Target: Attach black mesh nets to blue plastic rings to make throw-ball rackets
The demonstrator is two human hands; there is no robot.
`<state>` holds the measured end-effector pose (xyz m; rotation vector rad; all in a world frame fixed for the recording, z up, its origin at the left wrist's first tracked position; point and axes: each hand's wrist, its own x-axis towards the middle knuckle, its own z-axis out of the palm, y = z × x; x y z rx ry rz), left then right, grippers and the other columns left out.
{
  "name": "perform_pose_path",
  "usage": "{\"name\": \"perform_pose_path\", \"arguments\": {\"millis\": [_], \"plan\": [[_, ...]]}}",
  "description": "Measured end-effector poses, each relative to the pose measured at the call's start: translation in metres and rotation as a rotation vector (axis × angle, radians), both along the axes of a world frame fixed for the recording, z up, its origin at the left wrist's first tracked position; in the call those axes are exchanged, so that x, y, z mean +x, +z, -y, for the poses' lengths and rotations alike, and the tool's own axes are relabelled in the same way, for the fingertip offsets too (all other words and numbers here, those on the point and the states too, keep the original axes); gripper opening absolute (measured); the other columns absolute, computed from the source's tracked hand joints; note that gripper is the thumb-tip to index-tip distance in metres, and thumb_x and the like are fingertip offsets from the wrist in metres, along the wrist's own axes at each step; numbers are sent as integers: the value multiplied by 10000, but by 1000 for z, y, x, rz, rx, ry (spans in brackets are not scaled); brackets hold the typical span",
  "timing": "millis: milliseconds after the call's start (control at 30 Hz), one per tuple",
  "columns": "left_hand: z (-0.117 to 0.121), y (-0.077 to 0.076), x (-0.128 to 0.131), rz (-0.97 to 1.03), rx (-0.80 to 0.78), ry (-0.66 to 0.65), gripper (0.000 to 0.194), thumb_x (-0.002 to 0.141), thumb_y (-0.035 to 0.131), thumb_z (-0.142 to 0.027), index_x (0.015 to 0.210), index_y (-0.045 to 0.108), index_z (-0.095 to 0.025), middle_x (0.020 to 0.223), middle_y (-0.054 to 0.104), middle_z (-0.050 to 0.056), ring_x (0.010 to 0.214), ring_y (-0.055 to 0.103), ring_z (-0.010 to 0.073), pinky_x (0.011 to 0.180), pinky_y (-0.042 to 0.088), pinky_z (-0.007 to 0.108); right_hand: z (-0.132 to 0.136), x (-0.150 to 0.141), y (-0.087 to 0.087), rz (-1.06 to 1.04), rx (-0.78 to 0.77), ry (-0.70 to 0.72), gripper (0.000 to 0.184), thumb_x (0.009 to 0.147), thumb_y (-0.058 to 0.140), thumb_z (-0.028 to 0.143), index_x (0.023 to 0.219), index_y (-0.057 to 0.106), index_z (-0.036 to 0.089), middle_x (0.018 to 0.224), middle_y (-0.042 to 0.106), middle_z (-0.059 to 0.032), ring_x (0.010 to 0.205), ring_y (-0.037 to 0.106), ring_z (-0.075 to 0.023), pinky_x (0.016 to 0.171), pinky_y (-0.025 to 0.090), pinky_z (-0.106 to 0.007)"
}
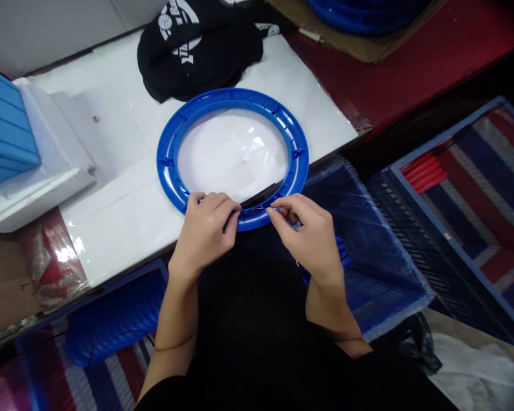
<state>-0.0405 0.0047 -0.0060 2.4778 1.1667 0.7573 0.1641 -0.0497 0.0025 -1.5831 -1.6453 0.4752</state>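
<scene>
A blue oval-looking plastic ring [300, 142] lies at the table's front edge, its ribbed hollow side facing up. My left hand [208, 225] is closed over the near rim, fingers curled and thumb by the inner fingers. Just to its right, my right hand [310, 231] pinches a thin pale strand [259, 208] that runs along the near rim between both hands. Whether it is thread or wire I cannot make out. A dark strip [261, 195] shows inside the ring's near edge. Blue loops [341, 249] hang beside my right wrist.
Black printed fabric pieces [205, 63] lie behind the ring on the white tabletop [120, 171]. A small metal piece [96, 119] sits at left, near a blue bin [8, 125]. More blue rings [368, 14] rest at the back right. Crates [389, 257] stand below right.
</scene>
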Motion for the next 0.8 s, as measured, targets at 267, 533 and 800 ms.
{"name": "perform_pose_path", "arguments": {"millis": [267,533,800], "plan": [[-2,2,1,-51,2,-16,119,984,612,-154,975,668,-259,956,780,27,876,692,252,902,408,459,-7,-5,-11,11,-49,-110,176,969,667,190,800,631,223,725,583,32,671,562,-136,657,427,-288],[-9,8,-6,-52,-73,-62,87,1018,618,-190,997,685,-241,1002,802,14,922,730,228,912,417,441,-3,-18,-9,137,-86,-197,221,968,664,203,755,603,217,699,613,28,624,524,-131,629,352,-289],[-2,17,21,-210,-97,-81,213,1063,549,-177,1137,749,-168,1140,799,95,1009,739,268,866,507,413,-3,-21,-9,248,-146,-175,229,986,644,184,761,632,223,746,655,5,676,565,-161,636,323,-319]]}}
